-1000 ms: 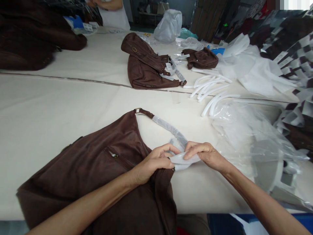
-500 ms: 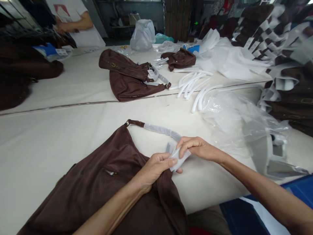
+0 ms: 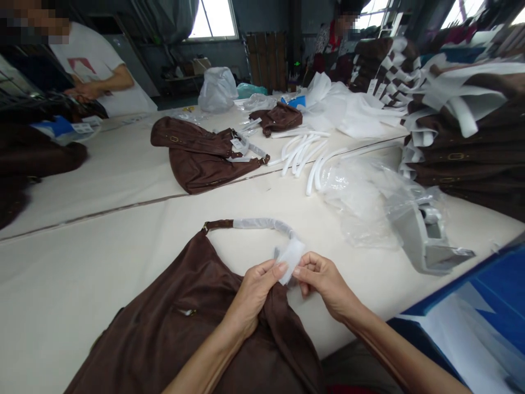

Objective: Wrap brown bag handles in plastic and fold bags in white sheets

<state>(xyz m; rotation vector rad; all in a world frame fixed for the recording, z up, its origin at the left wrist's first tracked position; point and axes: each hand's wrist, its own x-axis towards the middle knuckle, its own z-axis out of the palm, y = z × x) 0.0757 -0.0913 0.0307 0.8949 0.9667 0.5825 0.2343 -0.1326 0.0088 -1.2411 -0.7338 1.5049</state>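
Note:
A large dark brown bag (image 3: pixel 197 323) lies in front of me, with a small zip pull on its side. Its strap (image 3: pixel 260 223) arches up from a metal ring, covered partly in translucent white wrap. At the strap's right end is a piece of thin white wrapping (image 3: pixel 292 257). My left hand (image 3: pixel 258 284) pinches the wrapping's lower left part between thumb and fingers, over the bag's edge. My right hand (image 3: pixel 324 279) has its fingers closed at the wrapping's right edge. What lies beneath the wrapping is hidden.
Two brown bags (image 3: pixel 205 158) (image 3: pixel 279 117) and white foam tubes (image 3: pixel 301 153) lie farther back. To the right are clear plastic (image 3: pixel 356 202), a grey tape dispenser (image 3: pixel 422 241) and stacked brown bags (image 3: pixel 471 158). A person (image 3: pixel 102 76) stands at the back left.
The view has tilted up and turned right. My right hand has moved from over the top of the white wrapping down to its right edge; my left hand keeps its pinch.

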